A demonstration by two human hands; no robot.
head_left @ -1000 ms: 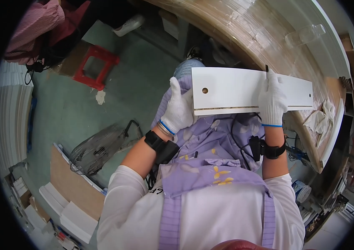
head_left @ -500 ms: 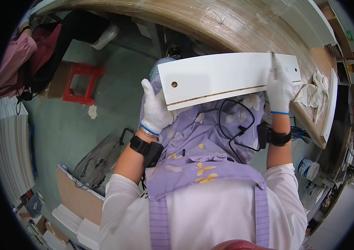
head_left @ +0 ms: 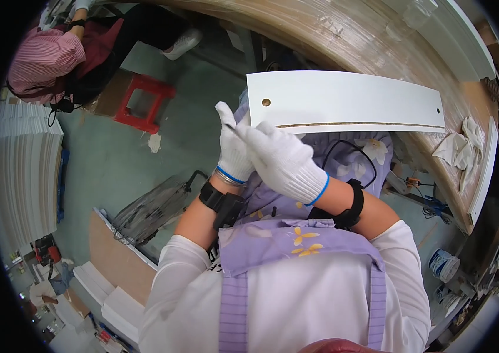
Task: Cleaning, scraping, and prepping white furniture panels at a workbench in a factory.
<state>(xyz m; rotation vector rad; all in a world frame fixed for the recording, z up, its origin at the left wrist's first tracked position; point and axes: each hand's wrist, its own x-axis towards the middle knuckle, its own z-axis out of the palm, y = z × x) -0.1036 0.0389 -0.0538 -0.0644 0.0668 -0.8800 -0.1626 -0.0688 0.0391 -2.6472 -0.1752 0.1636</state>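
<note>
A long white board (head_left: 349,101) with a round hole near each end and a narrow slot along its near edge lies across my lap and the table edge. My left hand (head_left: 234,150), in a white knit glove, grips its near left end, thumb raised; the fingers under the board are hidden. Across that same corner comes my right hand (head_left: 284,159), gloved too, its fingers curled closed. A thin dark thing pokes out past its fingertips beside my left thumb, too small and blurred to name.
The film-covered table (head_left: 331,41) curves along the far side, with crumpled off-white gloves (head_left: 461,144) on its right. A red stool (head_left: 143,103) and a seated person (head_left: 55,56) are at far left. Stacked boards (head_left: 26,170) stand at left; a black cable (head_left: 349,144) crosses my lap.
My right hand has moved from the board's right end to its left end, near my left hand. In the picture, the board and surroundings have shifted to the right.
</note>
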